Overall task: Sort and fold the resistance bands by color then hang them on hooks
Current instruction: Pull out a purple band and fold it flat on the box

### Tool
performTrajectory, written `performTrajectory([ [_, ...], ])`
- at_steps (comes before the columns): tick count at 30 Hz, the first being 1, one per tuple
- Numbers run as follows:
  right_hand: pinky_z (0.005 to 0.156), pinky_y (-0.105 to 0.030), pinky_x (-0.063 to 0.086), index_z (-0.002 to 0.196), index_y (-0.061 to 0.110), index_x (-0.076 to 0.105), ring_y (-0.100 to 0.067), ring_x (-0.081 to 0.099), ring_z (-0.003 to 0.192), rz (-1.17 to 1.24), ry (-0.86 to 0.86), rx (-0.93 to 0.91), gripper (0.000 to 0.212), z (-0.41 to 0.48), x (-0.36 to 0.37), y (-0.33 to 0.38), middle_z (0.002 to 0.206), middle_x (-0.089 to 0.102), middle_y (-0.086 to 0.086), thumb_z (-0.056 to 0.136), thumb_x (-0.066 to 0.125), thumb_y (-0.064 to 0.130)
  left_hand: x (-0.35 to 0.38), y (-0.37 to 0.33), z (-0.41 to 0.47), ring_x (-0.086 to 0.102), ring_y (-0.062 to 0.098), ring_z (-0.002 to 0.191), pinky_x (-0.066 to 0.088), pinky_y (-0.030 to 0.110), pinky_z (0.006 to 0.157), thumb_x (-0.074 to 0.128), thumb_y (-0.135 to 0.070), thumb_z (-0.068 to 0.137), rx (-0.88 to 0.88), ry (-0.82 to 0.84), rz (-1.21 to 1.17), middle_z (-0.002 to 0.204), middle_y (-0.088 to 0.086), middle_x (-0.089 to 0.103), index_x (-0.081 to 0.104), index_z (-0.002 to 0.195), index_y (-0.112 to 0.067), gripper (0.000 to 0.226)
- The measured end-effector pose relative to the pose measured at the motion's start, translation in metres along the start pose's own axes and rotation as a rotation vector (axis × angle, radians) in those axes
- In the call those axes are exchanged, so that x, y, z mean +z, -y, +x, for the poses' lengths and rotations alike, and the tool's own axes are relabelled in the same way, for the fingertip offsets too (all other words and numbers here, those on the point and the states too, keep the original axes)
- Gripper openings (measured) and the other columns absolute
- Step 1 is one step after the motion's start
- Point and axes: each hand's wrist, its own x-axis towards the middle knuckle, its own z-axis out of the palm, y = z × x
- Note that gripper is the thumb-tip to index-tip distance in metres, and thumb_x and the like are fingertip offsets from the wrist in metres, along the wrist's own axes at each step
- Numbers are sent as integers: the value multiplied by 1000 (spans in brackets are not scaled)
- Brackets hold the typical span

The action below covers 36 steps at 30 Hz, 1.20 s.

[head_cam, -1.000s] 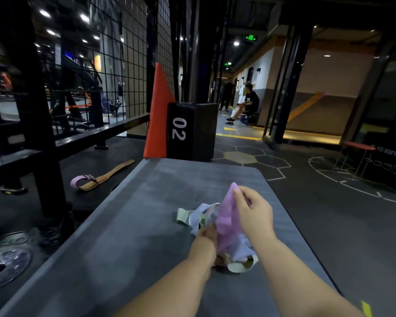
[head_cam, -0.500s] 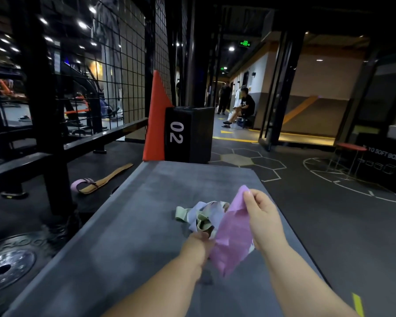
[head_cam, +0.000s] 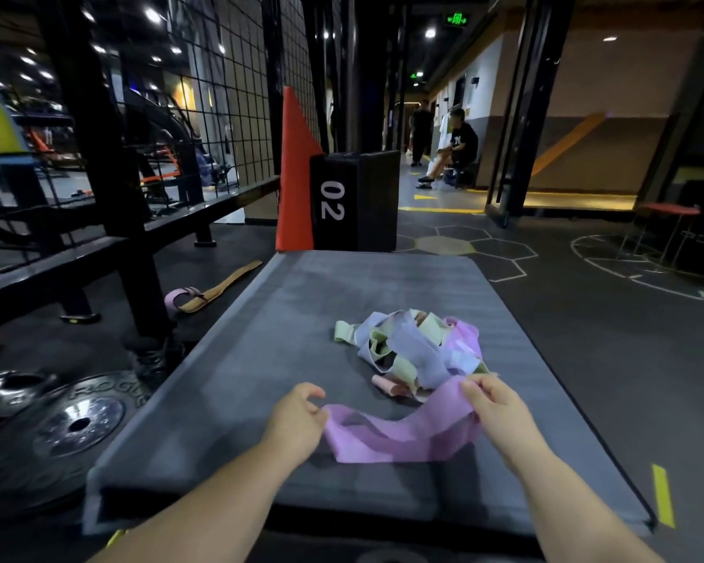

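Two hands hold one purple band (head_cam: 399, 434) stretched between them just above the grey mat (head_cam: 261, 359): the left hand (head_cam: 297, 420) pinches its left end, and the right hand (head_cam: 498, 412) grips its right end with curled fingers. Just beyond lies a tangled pile of bands (head_cam: 411, 351), green, lavender and pink. Farther off stand a black box marked 02 (head_cam: 354, 201) and an orange wedge (head_cam: 295, 172).
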Motion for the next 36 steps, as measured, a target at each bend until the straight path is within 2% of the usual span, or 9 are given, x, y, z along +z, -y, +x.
performTrajectory([
  [4,65,-10,40,89,24,64,-10,55,81,-115,87,-25,5,-2,-2,-9,91,65,10,92,62,20,1,11,-4,52,13,73,32,18,63,56,-10,91,14,-14,65,67,-10,54,60,114,-19,26],
  [8,68,-21,41,100,27,61,-17,55,80,-265,188,-7,11,6,-12,-6,100,67,-10,90,64,31,1,16,0,49,13,66,36,21,66,57,-13,90,17,-3,103,63,-12,52,63,108,-24,21],
  [13,66,-6,38,106,31,53,-19,56,99,-381,330,-16,36,10,-22,-6,113,61,-3,79,76,33,2,19,10,61,9,96,42,20,80,49,-13,91,38,35,132,98,-17,65,66,101,-35,30],
  [15,66,-8,41,103,36,49,-14,58,93,-420,384,-10,50,12,-26,-8,114,58,4,69,85,31,5,21,14,60,9,99,41,19,82,48,-10,91,63,68,111,102,-16,66,66,95,-36,32],
  [19,59,-9,41,99,36,48,-3,48,59,-468,439,-22,54,16,-30,-10,94,55,10,65,87,22,8,32,25,61,9,97,42,22,80,52,-12,91,107,72,113,99,-15,67,56,76,-45,37],
  [25,63,-17,45,93,30,52,-10,55,66,-559,456,-45,28,30,-24,-20,81,63,7,79,74,20,7,39,36,60,9,75,45,23,69,70,-23,80,158,91,136,79,-11,64,58,68,-38,23],
  [29,65,-17,48,88,16,60,-5,59,63,-368,483,-11,7,36,-17,-20,71,64,8,90,66,19,2,45,42,55,10,71,36,17,59,68,-27,85,175,85,148,75,-7,61,60,75,-27,13],
  [32,63,-14,43,82,11,63,-4,52,61,-363,499,-7,14,39,-14,-21,66,59,10,91,64,22,-3,48,46,51,11,69,35,16,60,64,-26,88,175,101,129,71,-8,58,56,76,-24,15],
  [36,64,-20,38,77,7,62,-6,47,61,-439,472,-6,27,43,-17,-26,64,53,9,92,62,29,-9,52,49,56,16,73,43,28,69,61,-25,90,139,156,86,75,-6,61,55,77,-22,15],
])
